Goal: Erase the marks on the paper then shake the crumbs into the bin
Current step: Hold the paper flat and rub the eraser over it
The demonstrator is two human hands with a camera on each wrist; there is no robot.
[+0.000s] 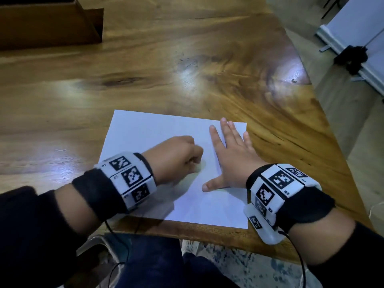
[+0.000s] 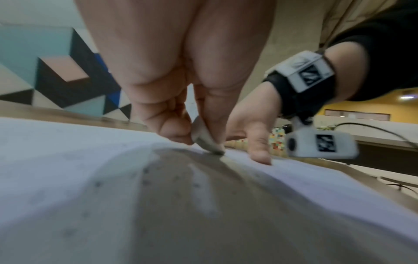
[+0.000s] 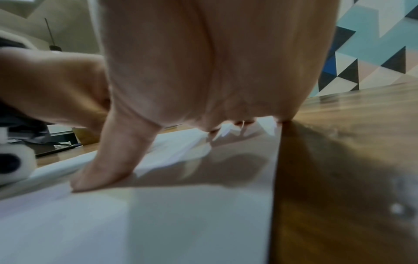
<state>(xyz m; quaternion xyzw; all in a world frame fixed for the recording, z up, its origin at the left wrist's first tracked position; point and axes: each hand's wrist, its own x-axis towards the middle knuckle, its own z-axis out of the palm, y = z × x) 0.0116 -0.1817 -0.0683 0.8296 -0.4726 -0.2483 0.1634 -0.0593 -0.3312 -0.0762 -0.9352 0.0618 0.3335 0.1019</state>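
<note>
A white sheet of paper (image 1: 149, 129) lies on the wooden table (image 1: 145, 69) near its front edge. My left hand (image 1: 178, 154) is curled over the middle of the sheet and pinches a pale eraser (image 2: 207, 139), whose lower end touches the paper (image 2: 68, 142). Small dark crumbs (image 2: 144, 171) dot the sheet in front of the eraser. My right hand (image 1: 230, 150) lies flat on the right part of the paper with fingers spread, its thumb (image 3: 106, 160) pressing down on the sheet (image 3: 158, 223). No bin shows in any view.
A brown wooden box (image 1: 47, 23) stands at the table's far left. The table's right edge (image 1: 324, 113) runs diagonally close to the paper, with floor and a white board on a stand (image 1: 357, 44) beyond it. A chair seat (image 1: 97, 246) is below the front edge.
</note>
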